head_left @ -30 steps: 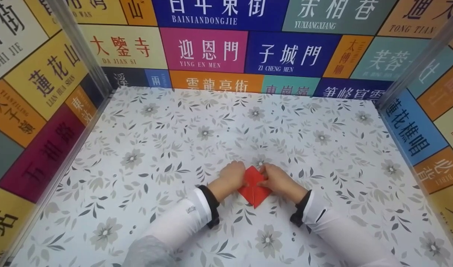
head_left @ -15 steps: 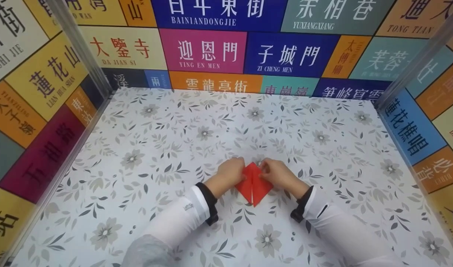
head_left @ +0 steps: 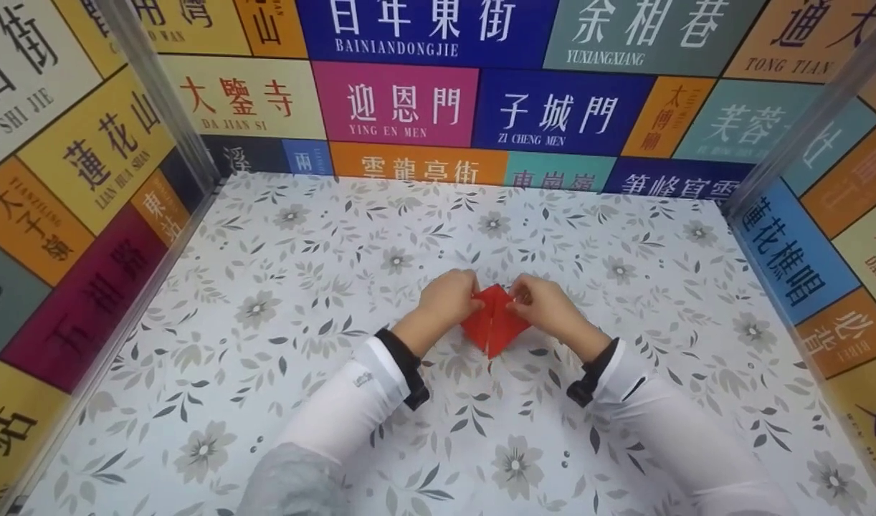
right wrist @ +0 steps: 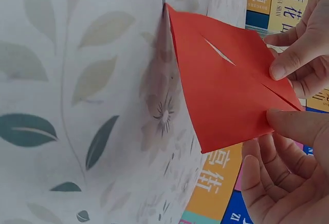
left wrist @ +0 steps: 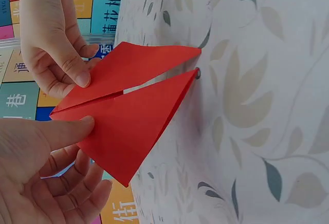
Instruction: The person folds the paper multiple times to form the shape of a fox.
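Observation:
A folded sheet of red paper [head_left: 497, 328] forms a diamond, with a slit down its middle that gapes toward the lower end in the head view. My left hand [head_left: 446, 299] pinches its upper left edge, thumb on the near face. On the upper right edge, my right hand [head_left: 547, 307] pinches it the same way. Both wrist views show the folded paper [left wrist: 133, 116] tilted, its upper part lifted off the table. The left thumb [left wrist: 77, 131] lies flat on one flap, the right thumb [right wrist: 293, 124] on the other. Fingertips behind the paper are hidden.
A white tabletop with a grey floral print [head_left: 337, 236] spreads around the hands. Colourful panels with printed characters [head_left: 402, 104] stand at the back and both sides. Clear upright edges [head_left: 187, 136] mark the corners. Black straps [head_left: 402, 365] circle both wrists.
Both hands have carried the red paper away from the body, upward in the head view. It now tilts up, and the slit between its flaps has appeared at the lower end.

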### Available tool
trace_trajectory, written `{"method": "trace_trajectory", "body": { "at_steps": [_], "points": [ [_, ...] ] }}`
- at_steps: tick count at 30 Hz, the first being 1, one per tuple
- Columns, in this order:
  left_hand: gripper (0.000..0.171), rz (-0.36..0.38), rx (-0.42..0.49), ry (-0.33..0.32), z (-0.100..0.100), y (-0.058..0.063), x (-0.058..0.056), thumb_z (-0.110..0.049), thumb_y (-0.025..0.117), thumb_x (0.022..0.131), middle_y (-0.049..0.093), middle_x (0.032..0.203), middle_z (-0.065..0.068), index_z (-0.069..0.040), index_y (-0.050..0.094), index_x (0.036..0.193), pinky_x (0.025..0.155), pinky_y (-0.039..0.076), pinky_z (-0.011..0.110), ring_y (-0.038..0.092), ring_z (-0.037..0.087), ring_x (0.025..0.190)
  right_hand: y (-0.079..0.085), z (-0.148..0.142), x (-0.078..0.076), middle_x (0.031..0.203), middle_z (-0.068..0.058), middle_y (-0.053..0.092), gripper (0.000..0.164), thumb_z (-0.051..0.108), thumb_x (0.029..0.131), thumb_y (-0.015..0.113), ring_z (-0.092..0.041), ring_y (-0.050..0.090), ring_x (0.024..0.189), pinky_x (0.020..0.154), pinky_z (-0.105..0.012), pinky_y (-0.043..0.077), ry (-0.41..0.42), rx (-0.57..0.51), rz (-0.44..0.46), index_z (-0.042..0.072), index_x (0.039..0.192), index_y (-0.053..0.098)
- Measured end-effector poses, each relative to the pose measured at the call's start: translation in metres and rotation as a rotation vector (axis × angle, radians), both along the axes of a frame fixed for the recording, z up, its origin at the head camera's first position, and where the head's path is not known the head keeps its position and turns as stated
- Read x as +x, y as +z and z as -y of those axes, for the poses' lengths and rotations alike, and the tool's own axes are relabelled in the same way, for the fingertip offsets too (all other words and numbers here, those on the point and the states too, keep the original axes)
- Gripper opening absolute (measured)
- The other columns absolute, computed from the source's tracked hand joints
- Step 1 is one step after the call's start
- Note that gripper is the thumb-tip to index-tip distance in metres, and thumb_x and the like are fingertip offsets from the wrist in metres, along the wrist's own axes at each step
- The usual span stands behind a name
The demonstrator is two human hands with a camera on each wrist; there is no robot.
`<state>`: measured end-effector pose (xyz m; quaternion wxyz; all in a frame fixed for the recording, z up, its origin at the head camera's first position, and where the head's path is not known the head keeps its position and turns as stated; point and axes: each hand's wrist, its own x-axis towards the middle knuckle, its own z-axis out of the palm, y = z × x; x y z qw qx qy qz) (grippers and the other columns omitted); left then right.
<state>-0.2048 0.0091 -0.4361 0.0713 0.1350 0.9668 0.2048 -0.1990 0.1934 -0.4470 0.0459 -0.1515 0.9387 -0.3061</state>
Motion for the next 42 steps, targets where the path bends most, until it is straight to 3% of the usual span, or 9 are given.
{"method": "trace_trajectory", "body": {
  "at_steps": [7, 15, 18, 24, 32, 42],
  "points": [
    [0.015, -0.112, 0.027, 0.017, -0.002, 0.012, -0.007, -0.022, 0.069, 0.088, 0.064, 0.091, 0.005, -0.01, 0.064, 0.095, 0.068, 0.052, 0.031, 0.062, 0.019, 0.083, 0.021, 0.001, -0.008, 0.092, -0.015, 0.064, 0.01, 0.006, 0.089, 0.064, -0.028, 0.06, 0.085, 0.076, -0.039, 0.054, -0.041, 0.066, -0.049, 0.003, 0.097, 0.059],
    [0.01, -0.324, 0.034, -0.019, -0.003, 0.009, -0.009, -0.019, 0.066, 0.088, 0.065, 0.091, 0.005, -0.011, 0.065, 0.094, 0.068, 0.054, 0.034, 0.063, 0.022, 0.084, 0.018, -0.001, -0.01, 0.086, -0.016, 0.061, 0.007, 0.003, 0.086, 0.065, -0.029, 0.06, 0.079, 0.072, -0.041, 0.053, -0.013, 0.095, -0.361, 0.002, 0.091, 0.06],
    [0.01, -0.343, 0.022, -0.021, -0.002, 0.004, -0.01, -0.02, 0.067, 0.088, 0.065, 0.089, 0.004, -0.012, 0.065, 0.093, 0.066, 0.054, 0.034, 0.064, 0.022, 0.082, 0.011, -0.001, -0.009, 0.084, -0.015, 0.06, 0.008, 0.003, 0.085, 0.066, -0.029, 0.06, 0.078, 0.071, -0.041, 0.053, -0.008, 0.077, -0.405, 0.002, 0.089, 0.059],
    [0.011, -0.323, -0.002, -0.013, -0.001, -0.008, -0.013, -0.021, 0.069, 0.085, 0.065, 0.089, 0.004, -0.013, 0.066, 0.092, 0.065, 0.054, 0.035, 0.064, 0.022, 0.083, -0.004, 0.001, -0.006, 0.084, -0.014, 0.06, 0.008, 0.002, 0.084, 0.065, -0.03, 0.063, 0.08, 0.072, -0.041, 0.054, -0.001, 0.078, -0.402, 0.002, 0.087, 0.058],
    [0.014, -0.353, 0.016, -0.034, 0.003, -0.022, -0.007, -0.022, 0.072, 0.082, 0.064, 0.087, 0.004, -0.012, 0.065, 0.09, 0.064, 0.054, 0.036, 0.062, 0.023, 0.079, -0.014, 0.003, 0.004, 0.082, -0.012, 0.059, 0.012, 0.001, 0.081, 0.069, -0.031, 0.061, 0.077, 0.069, -0.043, 0.053, 0.015, 0.097, -0.495, 0.003, 0.086, 0.058],
    [0.011, -0.552, 0.075, -0.045, 0.007, -0.019, -0.008, -0.017, 0.07, 0.081, 0.064, 0.086, 0.004, -0.012, 0.065, 0.089, 0.065, 0.053, 0.035, 0.062, 0.023, 0.078, -0.004, 0.007, -0.002, 0.082, -0.013, 0.06, 0.011, -0.001, 0.081, 0.068, -0.031, 0.059, 0.076, 0.068, -0.041, 0.052, 0.018, 0.09, -0.625, 0.002, 0.086, 0.059]
  ]
}}
